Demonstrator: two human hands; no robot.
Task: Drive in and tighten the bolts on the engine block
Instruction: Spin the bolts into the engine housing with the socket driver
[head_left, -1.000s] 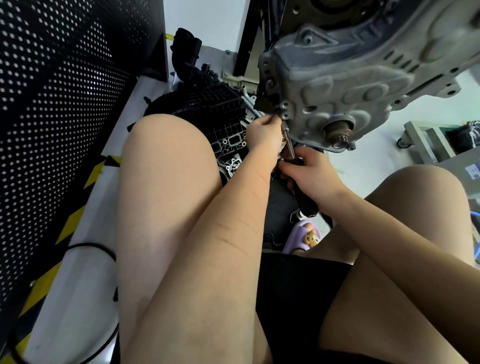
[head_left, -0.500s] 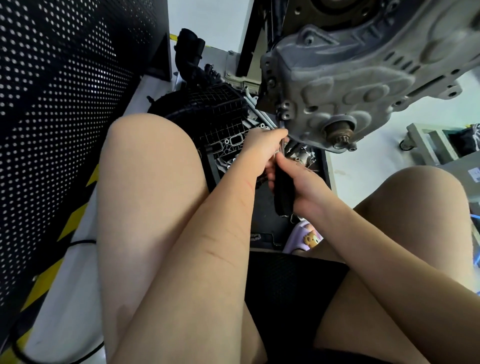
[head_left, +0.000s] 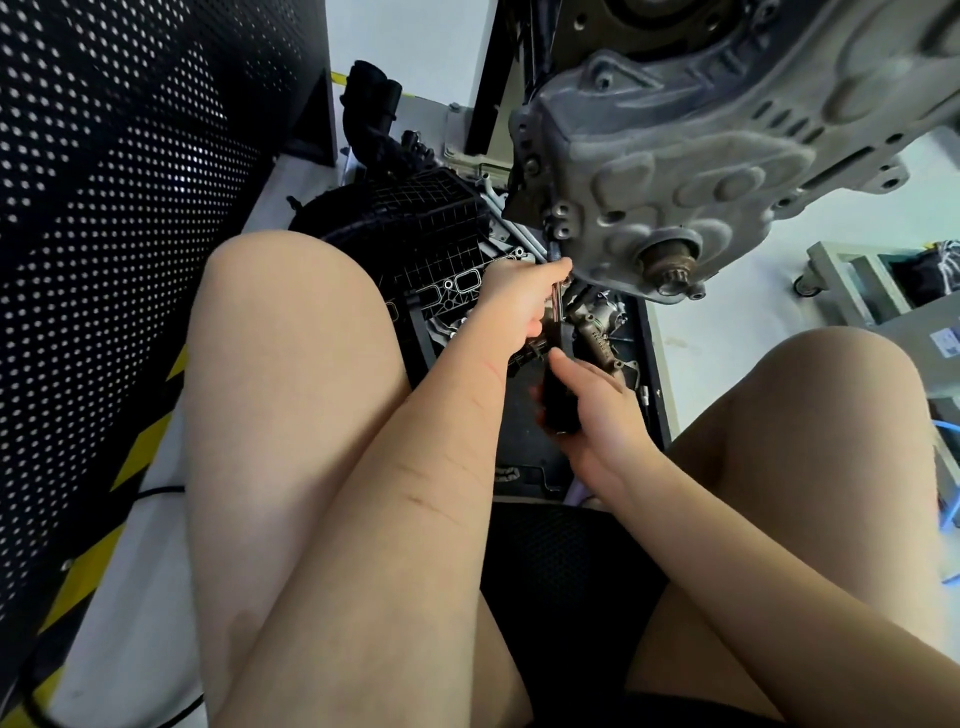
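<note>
Engine block (head_left: 691, 171) hangs above the person's knees, grey cover facing down. Left hand (head_left: 519, 301) sits just under its lower-left corner, fingers pinching the screwdriver (head_left: 558, 374) shaft below the bolt holes (head_left: 563, 221). Right hand (head_left: 597, 410) is below the block, grip half released: fingers loosely curled around the black handle, thumb pointing up.
</note>
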